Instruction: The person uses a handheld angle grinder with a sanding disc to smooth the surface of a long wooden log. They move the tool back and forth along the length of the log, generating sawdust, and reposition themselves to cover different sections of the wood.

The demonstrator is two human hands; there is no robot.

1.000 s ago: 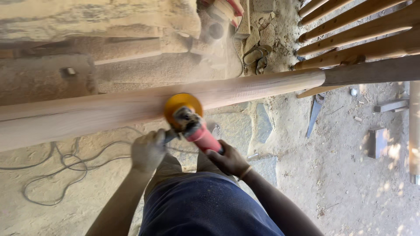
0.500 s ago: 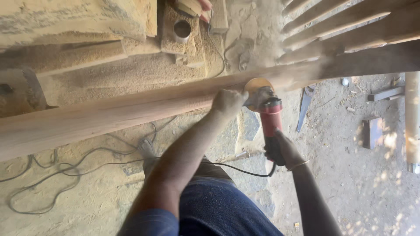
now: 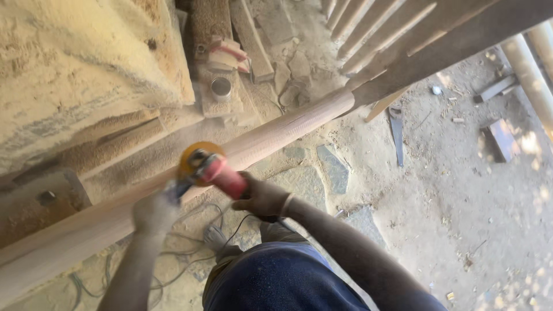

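I have the red angle grinder (image 3: 216,173) in both hands, its yellow sanding disc (image 3: 196,156) laid against the long round wooden pole (image 3: 271,135), which slants from the lower left edge of the view up toward the rack of pale poles (image 3: 374,29) at the upper right. I judge the grinder compact but weighty, stiff in the body, and liable to kick where the disc bites, so it wants one grip on the rear barrel and one on the side handle near the head. My right hand (image 3: 262,198) wraps the red barrel, fingers curled tight around it. My left hand (image 3: 154,212) is blurred; it seems closed on the side handle, though I cannot tell how the fingers lie. The pole looks heavy, rigid and smooth. Sawdust coats the ground, and a handsaw (image 3: 397,132) lies beyond the pole.
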